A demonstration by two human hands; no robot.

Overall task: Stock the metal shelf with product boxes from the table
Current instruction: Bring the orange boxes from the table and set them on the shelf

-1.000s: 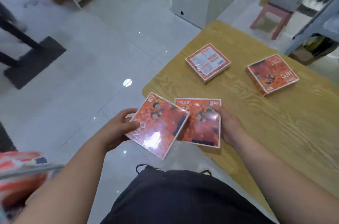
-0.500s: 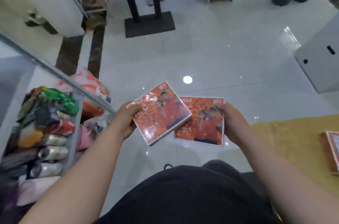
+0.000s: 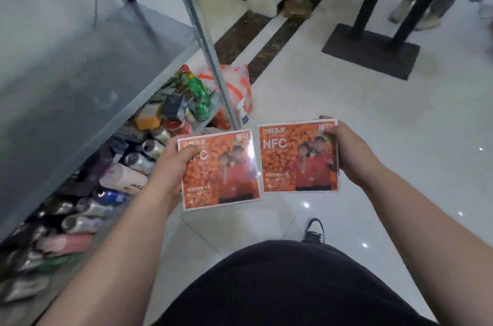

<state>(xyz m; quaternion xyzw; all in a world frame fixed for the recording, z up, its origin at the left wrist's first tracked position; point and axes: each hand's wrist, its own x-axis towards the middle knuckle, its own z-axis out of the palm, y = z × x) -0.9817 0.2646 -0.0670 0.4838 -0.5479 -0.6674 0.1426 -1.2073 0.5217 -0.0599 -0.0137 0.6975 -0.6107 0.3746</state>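
Step in hand: carrying. As I judge it, two product boxes are on the way to the metal shelf (image 3: 80, 72), and neither is placed yet.
Left hand (image 3: 170, 173): it grips the left box (image 3: 224, 173) at its left edge. The thumb (image 3: 190, 151) presses on the printed front, over the letters. The other fingers are behind the box and I cannot tell how they lie.
Right hand (image 3: 352, 157): it grips the right box (image 3: 296, 160) at its right edge. The thumb lies on the upper corner of the front and the fingers curl round from behind.
Where the boxes are: both are in the air above the white floor (image 3: 346, 91), side by side and nearly touching, with the fronts up toward the camera. They are just beside the shelf, to its right.
Shelf: a grey board is on the left, behind a slanted upright post (image 3: 205, 43). I see no box on it. The level below is crowded with cans and bottles (image 3: 114, 187).
Next move, my judgement: the hands should swing left past the post and come over the grey board. The boxes are flat and glossy, so a firm grip is needed until each one rests on the board.
Risk: a box corner can strike the post.
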